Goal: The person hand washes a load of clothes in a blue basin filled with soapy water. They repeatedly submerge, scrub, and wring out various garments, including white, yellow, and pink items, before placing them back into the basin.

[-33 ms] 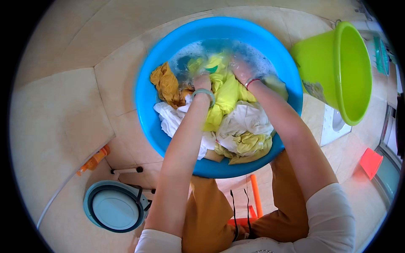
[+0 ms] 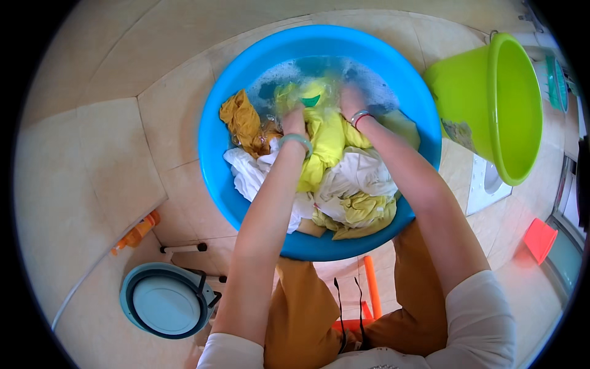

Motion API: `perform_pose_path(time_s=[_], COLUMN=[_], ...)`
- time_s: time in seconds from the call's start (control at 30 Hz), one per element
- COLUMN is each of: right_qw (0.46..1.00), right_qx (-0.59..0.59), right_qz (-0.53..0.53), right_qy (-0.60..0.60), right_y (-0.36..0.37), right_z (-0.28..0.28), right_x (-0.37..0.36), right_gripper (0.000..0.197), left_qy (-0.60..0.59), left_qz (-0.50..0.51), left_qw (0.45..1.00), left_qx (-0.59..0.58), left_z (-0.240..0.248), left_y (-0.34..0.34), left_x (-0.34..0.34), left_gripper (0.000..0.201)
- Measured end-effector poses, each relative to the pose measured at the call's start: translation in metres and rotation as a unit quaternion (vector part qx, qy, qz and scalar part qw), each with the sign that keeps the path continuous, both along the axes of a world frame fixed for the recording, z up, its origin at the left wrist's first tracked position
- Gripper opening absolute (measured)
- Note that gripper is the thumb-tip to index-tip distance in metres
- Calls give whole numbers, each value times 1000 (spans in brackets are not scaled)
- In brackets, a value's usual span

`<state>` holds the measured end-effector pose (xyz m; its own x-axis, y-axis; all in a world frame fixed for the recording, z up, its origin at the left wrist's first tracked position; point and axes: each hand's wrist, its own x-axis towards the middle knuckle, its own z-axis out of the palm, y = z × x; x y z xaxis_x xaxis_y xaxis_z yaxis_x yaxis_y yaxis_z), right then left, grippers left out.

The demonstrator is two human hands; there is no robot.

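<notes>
A blue basin (image 2: 216, 178) holds soapy water (image 2: 369, 80) and wet clothes. My left hand (image 2: 293, 120), with a pale green bangle at the wrist, is closed on a bright yellow garment (image 2: 326, 138); suds and cloth cover its fingertips. My right hand (image 2: 351, 103) is in the suds at the garment's right side. Motion and foam blur its fingers. A green patch shows on the yellow cloth between the hands. Nearer me lie white clothes (image 2: 362, 175) and a dull yellow-green cloth (image 2: 369, 212), with a mustard-brown cloth (image 2: 241, 123) at the left.
Right of the basin, a lime green bucket (image 2: 455, 92) lies tipped on its side. A folding grey-blue basin (image 2: 166, 304) and an orange bottle (image 2: 138, 232) are at the lower left. A red-orange plastic piece (image 2: 541, 240) is at the right. Tiled floor (image 2: 178, 135) surrounds the basin.
My right hand has shifted slightly within the suds. The yellow cloth around the green patch has moved and bunched up a little between my hands.
</notes>
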<state>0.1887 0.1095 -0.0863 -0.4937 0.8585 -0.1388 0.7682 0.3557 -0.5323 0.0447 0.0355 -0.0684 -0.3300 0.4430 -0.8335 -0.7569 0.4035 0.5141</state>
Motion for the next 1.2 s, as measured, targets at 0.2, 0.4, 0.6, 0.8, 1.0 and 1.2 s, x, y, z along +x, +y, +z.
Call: perform_pose_path(time_s=[0.2, 0.4, 0.6, 0.8, 1.0, 1.2], right_qw=[953, 952, 950, 954, 997, 991], right_qx=[88, 111, 192, 156, -20, -70], right_qz=[200, 199, 105, 83, -42, -40], right_qy=[210, 204, 224, 241, 54, 103], right_y=[-68, -122, -98, -78, -11, -13], right_z=[132, 190, 174, 160, 80, 38], right_x=[-18, -39, -59, -83, -7, 25], right_gripper=[18, 16, 25, 21, 30, 41], left_qy=[-109, -212, -142, -182, -92, -102], left_qz=[1, -114, 18, -9, -26, -28], left_qw=[964, 957, 956, 900, 989, 969], left_qx=[242, 163, 255, 396, 112, 224], left_z=[87, 107, 129, 48, 103, 38], left_y=[-24, -28, -39, -62, -11, -15], left_x=[5, 6, 27, -4, 29, -18], left_gripper=[45, 49, 44, 43, 44, 38])
